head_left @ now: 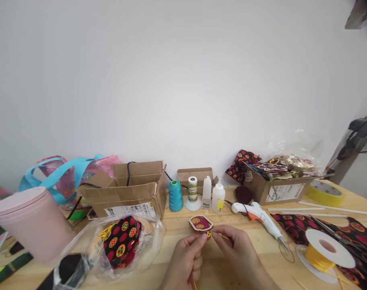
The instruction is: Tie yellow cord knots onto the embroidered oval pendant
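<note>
2 hands (186, 255) pinch yellow cord (209, 234) with fingertips (203, 238) close together.

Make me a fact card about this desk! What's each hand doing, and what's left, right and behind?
Left hand: pinches yellow cord
Right hand: pinches yellow cord too
Just beyond hands: maroon patch, pale edge
Left: clear plastic bag, patterned cloth inside
Right: white glue gun, white spool
Behind: teal thread cone

On my feed I'm seeing a craft workspace: a thread cone (176, 197), a glue gun (263, 221) and patterned fabric (289, 226) are sharing the wooden bench (280, 266).
</note>
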A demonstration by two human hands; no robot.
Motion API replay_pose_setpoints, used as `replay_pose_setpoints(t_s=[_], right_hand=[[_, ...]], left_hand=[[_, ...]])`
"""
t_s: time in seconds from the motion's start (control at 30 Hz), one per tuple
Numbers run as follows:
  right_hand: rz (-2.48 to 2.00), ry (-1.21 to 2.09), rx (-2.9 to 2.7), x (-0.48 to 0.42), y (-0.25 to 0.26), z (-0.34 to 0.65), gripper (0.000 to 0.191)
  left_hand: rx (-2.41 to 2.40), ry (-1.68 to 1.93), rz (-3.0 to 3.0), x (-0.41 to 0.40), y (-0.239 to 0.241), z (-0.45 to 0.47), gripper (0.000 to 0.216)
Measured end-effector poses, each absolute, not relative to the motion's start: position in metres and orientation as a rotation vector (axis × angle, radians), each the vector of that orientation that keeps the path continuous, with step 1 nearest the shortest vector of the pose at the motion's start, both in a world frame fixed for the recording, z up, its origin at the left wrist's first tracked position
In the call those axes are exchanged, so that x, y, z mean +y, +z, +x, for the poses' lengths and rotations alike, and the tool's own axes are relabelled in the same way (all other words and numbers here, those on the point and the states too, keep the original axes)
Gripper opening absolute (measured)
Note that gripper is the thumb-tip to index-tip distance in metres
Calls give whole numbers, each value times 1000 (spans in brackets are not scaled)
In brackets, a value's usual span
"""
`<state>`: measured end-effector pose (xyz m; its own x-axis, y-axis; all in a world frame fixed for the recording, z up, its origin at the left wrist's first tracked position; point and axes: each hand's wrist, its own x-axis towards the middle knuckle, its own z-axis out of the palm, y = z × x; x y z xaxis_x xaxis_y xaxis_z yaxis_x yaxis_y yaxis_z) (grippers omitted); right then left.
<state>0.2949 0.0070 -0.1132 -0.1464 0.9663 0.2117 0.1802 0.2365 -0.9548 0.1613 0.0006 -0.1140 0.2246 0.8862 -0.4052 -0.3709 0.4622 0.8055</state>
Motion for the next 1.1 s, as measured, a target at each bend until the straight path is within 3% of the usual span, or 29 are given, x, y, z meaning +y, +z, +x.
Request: replay_pose_setpoints(t_s=[0.17,1.1], right_hand=[[-1185,944,-1585,7,-116,295,21],[-1240,1168,-1324,5,-104,291,18]], left_hand=[[991,933,668,-1,-112,160,25],[1010,930,688,-1,-108,161,22]])
